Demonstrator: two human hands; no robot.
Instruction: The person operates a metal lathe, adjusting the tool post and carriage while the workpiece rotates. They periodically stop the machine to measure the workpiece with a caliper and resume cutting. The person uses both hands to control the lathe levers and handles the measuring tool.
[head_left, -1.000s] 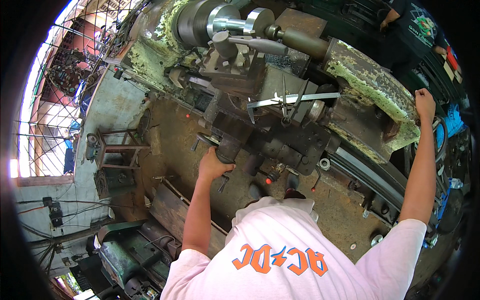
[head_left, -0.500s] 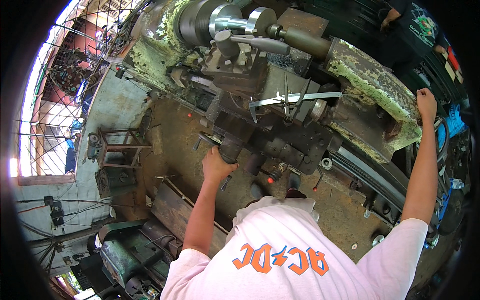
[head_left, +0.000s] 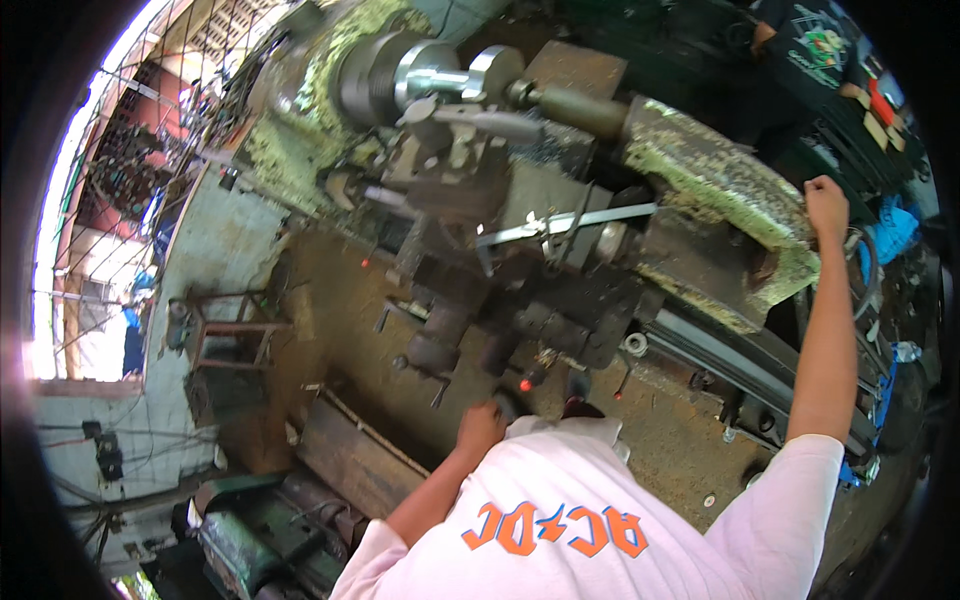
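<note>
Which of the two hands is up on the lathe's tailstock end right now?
The right hand, arm stretched out, fist closed at the far end of the flaking green tailstock. The left hand is low, by the dark carriage controls near the body.

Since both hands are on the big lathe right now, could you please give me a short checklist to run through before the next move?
1. Left hand clear of the silver steel chuck: ok, it is low at the dark carriage.
2. Right hand placed: ok, it rests at the end of the flaking green tailstock.
3. Long silver caliper off the machine: not ok, it lies on the carriage.
4. Shiny round workpiece seated in the chuck: cannot tell.
5. Spindle stopped: cannot tell.
6. Person in the dark shirt standing clear: ok, behind the lathe.
</note>
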